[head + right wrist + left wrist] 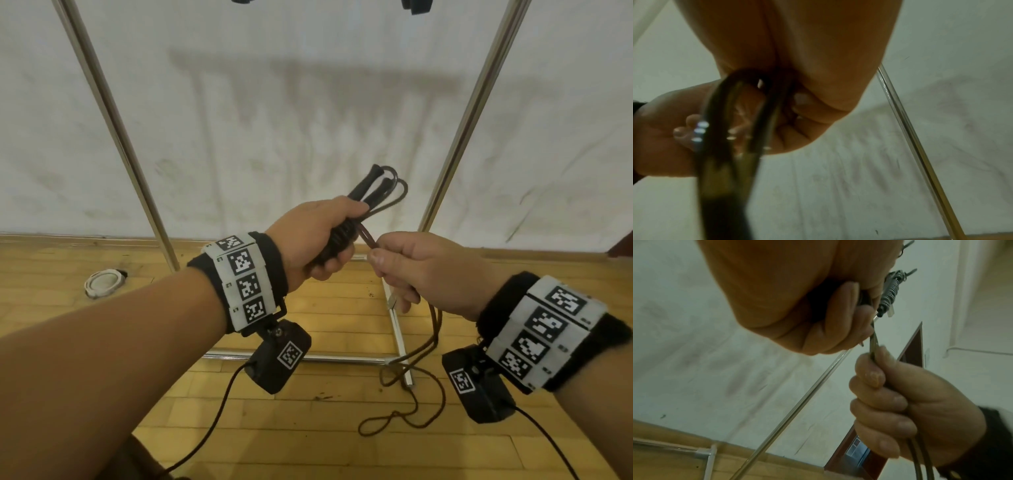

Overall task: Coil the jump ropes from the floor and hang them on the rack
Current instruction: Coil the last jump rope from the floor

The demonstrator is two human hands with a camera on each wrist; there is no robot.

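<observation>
Gripping both black handles (368,192) tight in the left hand (317,236), while the right hand (419,270) pinches the brown rope (368,240) just beside it.

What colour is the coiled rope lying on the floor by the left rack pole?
White, clearest in the head view.

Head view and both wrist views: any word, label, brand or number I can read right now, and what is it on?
No readable words, brands or numbers.
Left wristband: square black-and-white code markers; tiny marks beside them too small to read.
Right wristband: code markers only.
Both wrist cameras: one code marker each.
Jump rope handles: no visible print.
Both wrist views: no text.
</observation>
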